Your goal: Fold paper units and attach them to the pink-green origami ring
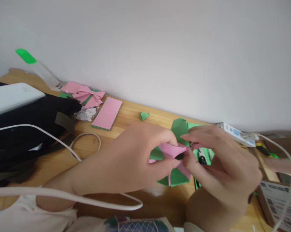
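Above the desk, a folded pink and green paper piece, like an origami flower (172,150), is between my hands. My left hand (133,158) pinches one of its pink flaps between thumb and fingers. At that flap's pointed tip, the thumb and fingertips of my right hand (222,161) are pressed together. Green leaf-like parts (180,178) spread out below and behind the pink folds. My fingers hide part of the piece. Behind my right hand lie green paper sheets (196,125) and a partly covered black-handled tool (202,158).
Further left are a pink and green paper stack (107,112), folded pink pieces (88,95) and a dish of white scraps (86,114). A small green folded piece (144,116) sits near the wall. A white cable (106,203) crosses before my left forearm; a power strip (236,133) stands right.
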The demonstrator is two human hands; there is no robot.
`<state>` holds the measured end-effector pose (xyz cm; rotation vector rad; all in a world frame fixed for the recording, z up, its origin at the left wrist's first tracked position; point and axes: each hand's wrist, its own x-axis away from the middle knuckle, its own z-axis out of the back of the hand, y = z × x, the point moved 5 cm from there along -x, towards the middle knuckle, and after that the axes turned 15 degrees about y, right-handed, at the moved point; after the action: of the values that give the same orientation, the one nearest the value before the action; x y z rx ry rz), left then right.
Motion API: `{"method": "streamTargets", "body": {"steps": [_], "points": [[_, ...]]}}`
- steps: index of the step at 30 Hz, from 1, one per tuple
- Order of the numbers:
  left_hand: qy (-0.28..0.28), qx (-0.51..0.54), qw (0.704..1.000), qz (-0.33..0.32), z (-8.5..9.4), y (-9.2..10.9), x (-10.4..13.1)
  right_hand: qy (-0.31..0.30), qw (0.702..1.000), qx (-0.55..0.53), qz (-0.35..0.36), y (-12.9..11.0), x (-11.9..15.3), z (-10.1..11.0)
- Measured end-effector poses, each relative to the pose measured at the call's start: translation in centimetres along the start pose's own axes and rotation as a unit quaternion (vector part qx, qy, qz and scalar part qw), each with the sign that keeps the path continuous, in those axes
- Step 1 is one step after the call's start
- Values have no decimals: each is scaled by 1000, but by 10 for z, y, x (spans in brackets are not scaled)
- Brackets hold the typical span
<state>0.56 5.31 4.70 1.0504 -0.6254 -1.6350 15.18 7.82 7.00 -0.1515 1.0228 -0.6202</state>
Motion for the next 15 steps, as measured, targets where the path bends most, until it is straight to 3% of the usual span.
{"method": "streamTargets", "body": {"steps": [5,7,11,15], "points": [[-74,99,986,111,10,-15,-6,5,996,-87,-23,10,0,0],[-75,120,981,136,13,-21,-11,20,993,-109,-32,13,0,1],[-63,113,981,141,11,-25,-18,64,987,-141,-41,14,-1,5],[-81,135,981,112,2,-19,-18,66,985,-155,-30,12,0,7]]}}
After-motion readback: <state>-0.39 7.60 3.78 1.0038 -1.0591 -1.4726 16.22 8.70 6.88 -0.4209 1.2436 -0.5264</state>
